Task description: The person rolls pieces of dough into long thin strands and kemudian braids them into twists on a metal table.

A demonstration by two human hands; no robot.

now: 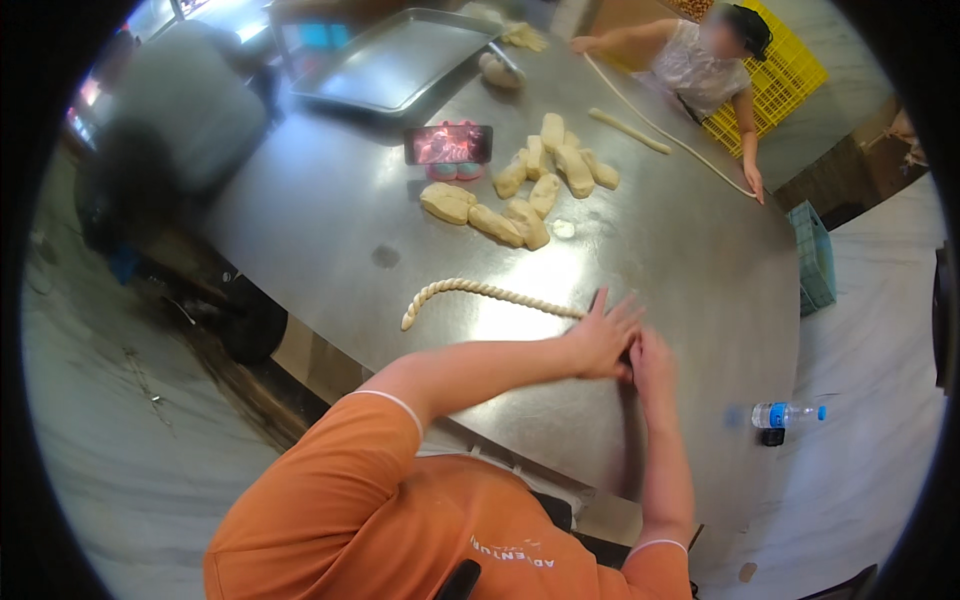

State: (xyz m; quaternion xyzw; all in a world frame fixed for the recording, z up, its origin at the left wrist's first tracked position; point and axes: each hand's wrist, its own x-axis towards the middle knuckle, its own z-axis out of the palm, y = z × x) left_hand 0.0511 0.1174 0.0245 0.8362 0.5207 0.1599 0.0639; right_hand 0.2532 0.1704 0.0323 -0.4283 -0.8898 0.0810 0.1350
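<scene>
A twisted rope of pale dough [495, 289] lies on the metal table [330, 225], its left end curving towards me. My left hand [606, 337] covers the rope's right end, with blurred fingers spread over it. Pressed close against it on the right is my right hand [652, 361], fingers together and pointing away from me. Whatever sits between the two palms is hidden, so I cannot tell how firmly either hand grips the dough. Beyond the rope, several thick dough pieces [525, 221] are grouped, some touching. A small flat dough scrap [562, 229] lies beside them.
Across the table, a person [705, 67] stretches a long thin dough strand [660, 131]; a shorter strand [630, 132] lies nearby. A phone [448, 145] stands on a pink holder. Further off are a metal tray [375, 94], a yellow crate [780, 82], a teal crate [814, 259] and a water bottle [780, 415].
</scene>
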